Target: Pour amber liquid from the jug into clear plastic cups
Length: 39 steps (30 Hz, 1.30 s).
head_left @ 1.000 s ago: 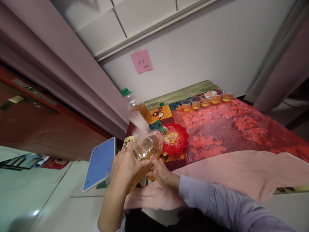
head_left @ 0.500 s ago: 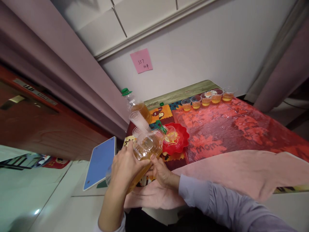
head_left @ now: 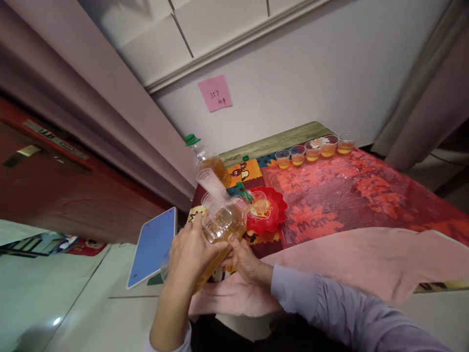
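A large clear plastic bottle (head_left: 225, 222) of amber liquid lies tilted in my two hands, its mouth over a small plastic cup (head_left: 260, 205). That cup stands on a red scalloped plate (head_left: 277, 215) and has some amber liquid in it. My left hand (head_left: 192, 249) is wrapped round the bottle's upper side. Lower down, my right hand (head_left: 244, 259) grips it with the thumb on top. Behind the bottle leans a stack of clear cups (head_left: 212, 185). The green handle at the bottle's neck (head_left: 245, 192) shows above the plate's edge.
Several cups with amber liquid (head_left: 312, 151) stand in a row along the table's far edge. A second bottle with a green cap (head_left: 212, 164) is at the back left, near a loose green cap (head_left: 245, 158). A pink cloth (head_left: 330, 259) covers the near edge; a blue board (head_left: 154, 247) stands left.
The bottle and both hands hold nearly the same pose. More amber liquid shows toward the bottle's shoulder and neck; the view has shifted very slightly.
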{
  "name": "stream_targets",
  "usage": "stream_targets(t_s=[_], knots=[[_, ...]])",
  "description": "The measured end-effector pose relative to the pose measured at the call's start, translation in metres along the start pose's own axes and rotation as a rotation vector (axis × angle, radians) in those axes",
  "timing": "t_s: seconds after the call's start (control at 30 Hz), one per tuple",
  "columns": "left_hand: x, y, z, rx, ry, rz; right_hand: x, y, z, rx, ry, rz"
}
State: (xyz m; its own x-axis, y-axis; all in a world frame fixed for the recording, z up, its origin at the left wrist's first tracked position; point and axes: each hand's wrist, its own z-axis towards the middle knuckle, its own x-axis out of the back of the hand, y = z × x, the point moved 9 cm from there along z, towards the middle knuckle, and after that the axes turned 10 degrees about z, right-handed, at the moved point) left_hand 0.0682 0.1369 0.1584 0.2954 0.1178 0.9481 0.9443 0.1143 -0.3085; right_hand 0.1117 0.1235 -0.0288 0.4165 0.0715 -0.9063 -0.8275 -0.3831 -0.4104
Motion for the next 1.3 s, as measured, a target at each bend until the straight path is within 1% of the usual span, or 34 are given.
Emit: stream_targets(t_s=[0.2,0.5,0.67,0.9,1.03,1.13,1.2,1.3], knots=[[-0.002,0.0,0.0,-0.009,-0.004,-0.002,0.001,0.001,0.0,0.001,0.008,-0.004],[0.0,0.001,0.0,0.007,-0.019,0.008,-0.001,0.0,-0.001,-0.012,-0.008,0.011],[-0.002,0.001,0.001,-0.005,-0.004,0.003,-0.001,0.0,-0.001,-0.012,0.001,0.024],[-0.001,0.0,0.001,-0.01,0.006,0.0,-0.001,-0.001,-0.002,-0.011,0.014,0.018],[-0.007,-0.004,0.005,-0.035,0.072,-0.015,-0.003,-0.002,-0.002,-0.001,0.005,0.006],[-0.016,-0.011,0.007,-0.06,0.156,-0.076,0.001,-0.006,-0.002,0.025,0.04,-0.032],[-0.022,-0.016,0.007,-0.077,0.224,-0.163,0.004,-0.013,-0.001,0.059,0.064,-0.093],[-0.025,-0.024,0.003,-0.099,0.348,-0.333,0.002,-0.033,-0.001,0.179,0.047,-0.204]])
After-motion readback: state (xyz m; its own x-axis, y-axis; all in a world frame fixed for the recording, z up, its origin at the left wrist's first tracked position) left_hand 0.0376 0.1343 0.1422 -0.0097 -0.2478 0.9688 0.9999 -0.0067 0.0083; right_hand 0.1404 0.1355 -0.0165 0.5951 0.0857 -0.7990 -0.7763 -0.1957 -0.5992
